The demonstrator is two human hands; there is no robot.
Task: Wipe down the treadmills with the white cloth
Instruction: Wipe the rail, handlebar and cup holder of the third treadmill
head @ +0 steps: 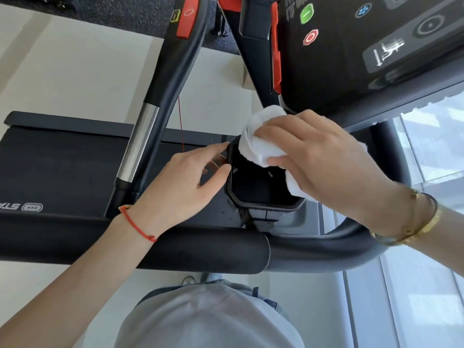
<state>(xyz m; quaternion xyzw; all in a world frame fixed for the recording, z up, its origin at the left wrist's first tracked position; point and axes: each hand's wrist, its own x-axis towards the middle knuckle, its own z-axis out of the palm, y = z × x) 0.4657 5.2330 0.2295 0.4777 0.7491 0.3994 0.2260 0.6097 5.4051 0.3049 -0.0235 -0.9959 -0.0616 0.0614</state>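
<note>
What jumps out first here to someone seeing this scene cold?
The white cloth, bunched under the right hand at mid-frame, pressed into a black cup holder. The left hand steadies its rim. At upper right, green and red buttons glow on the treadmill console.

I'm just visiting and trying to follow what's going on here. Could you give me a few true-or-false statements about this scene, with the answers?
1. The right hand holds the white cloth. True.
2. The cloth is pressed at the rim of the black cup holder. True.
3. The left hand also holds a cloth. False: it holds nothing; its fingertips touch the cup holder's left edge.
4. The red string bracelet is on the right wrist. False: it is on the left wrist; the right wrist wears gold bracelets.
5. The console shows a green button and a red button. True.
</note>
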